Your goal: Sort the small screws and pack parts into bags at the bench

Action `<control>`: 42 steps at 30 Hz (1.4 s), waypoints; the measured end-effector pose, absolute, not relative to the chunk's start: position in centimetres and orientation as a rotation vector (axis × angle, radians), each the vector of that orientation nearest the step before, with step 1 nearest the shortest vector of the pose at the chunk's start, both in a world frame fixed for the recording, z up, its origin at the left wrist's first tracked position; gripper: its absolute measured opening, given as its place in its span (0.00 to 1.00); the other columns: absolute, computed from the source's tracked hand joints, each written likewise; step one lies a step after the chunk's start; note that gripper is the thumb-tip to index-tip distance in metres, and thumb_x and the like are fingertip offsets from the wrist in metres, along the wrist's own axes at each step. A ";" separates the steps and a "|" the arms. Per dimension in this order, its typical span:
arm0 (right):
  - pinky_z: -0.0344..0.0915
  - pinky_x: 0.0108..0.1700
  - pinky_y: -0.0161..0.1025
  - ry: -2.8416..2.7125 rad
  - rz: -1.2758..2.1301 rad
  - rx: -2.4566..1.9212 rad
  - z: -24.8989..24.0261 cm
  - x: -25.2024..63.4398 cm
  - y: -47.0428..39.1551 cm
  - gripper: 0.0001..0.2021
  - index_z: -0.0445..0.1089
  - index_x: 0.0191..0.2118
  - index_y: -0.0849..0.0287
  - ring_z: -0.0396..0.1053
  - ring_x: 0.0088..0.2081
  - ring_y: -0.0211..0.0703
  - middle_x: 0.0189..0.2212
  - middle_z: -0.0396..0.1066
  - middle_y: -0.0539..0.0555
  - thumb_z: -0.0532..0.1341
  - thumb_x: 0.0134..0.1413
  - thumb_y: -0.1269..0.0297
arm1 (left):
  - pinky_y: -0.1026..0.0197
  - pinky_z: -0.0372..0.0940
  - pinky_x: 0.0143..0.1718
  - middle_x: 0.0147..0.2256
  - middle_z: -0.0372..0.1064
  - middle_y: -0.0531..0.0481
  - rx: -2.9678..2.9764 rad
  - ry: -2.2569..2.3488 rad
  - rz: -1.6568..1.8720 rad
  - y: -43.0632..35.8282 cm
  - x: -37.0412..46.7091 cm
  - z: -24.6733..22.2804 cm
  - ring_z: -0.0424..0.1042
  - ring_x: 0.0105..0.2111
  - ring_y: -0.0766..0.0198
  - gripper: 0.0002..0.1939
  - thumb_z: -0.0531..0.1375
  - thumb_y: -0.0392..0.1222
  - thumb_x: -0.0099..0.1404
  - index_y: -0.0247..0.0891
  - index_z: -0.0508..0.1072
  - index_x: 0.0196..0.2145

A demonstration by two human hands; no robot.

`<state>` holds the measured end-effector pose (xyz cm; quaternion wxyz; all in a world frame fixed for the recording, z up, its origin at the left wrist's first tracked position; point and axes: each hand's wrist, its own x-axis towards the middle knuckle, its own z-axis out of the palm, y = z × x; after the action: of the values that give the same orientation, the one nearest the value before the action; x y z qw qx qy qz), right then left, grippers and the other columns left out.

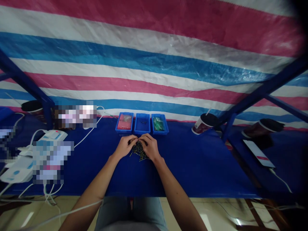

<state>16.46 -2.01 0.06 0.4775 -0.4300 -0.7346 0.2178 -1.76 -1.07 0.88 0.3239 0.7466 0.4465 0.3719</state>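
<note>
On the blue table (192,166), a loose pile of thin dark and brass-coloured pieces that look like screws (141,156) lies under my hands. My left hand (125,146) is at the pile's left edge, with thumb and fingers pinched together. From the right, my right hand (149,146) meets it in a similar pinch, and the fingertips of both nearly touch. Whatever is between the fingers is too small to make out. Just beyond stand three blue trays: the left tray (124,131) has a pink packet (125,122), the middle tray (142,131) a few small dark pieces, the right tray (160,131) green packets (158,123).
A dark-lidded cup (204,124) with a straw stands at the back right. On the left are white power strips (18,168) with cables and blurred devices. A phone (258,154) lies at far right. Blue metal posts (255,91) and a striped sheet (154,64) bound the table.
</note>
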 end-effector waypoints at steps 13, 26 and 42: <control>0.68 0.45 0.38 -1.839 0.543 -1.096 0.2 16.4 -2.0 0.10 0.75 0.41 0.55 0.73 0.39 0.43 0.38 0.74 0.56 0.56 0.67 0.65 | 0.66 0.59 0.29 0.24 0.71 0.54 1.984 1.199 0.981 -1.1 -1.7 1.0 0.67 0.24 0.67 0.11 0.56 0.44 0.70 0.37 0.75 0.35; 0.64 0.41 0.36 -1.895 0.507 -1.144 0.7 16.4 -2.2 0.10 0.73 0.40 0.56 0.71 0.38 0.42 0.36 0.72 0.54 0.55 0.68 0.64 | 0.66 0.59 0.30 0.25 0.70 0.54 2.001 1.209 0.989 -1.2 -1.7 0.9 0.66 0.24 0.68 0.12 0.56 0.45 0.70 0.37 0.75 0.35; 0.66 0.41 0.37 -1.908 0.508 -1.078 0.6 16.5 -2.2 0.07 0.72 0.44 0.56 0.71 0.38 0.42 0.39 0.72 0.54 0.57 0.66 0.66 | 0.66 0.59 0.29 0.24 0.70 0.55 1.978 1.197 1.023 -1.2 -1.7 1.1 0.66 0.24 0.68 0.12 0.56 0.45 0.71 0.36 0.74 0.36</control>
<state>16.51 -2.23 0.56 0.4313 -0.4323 -0.7653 0.2035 -1.75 -1.23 1.08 0.3019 0.7457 0.4515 0.3859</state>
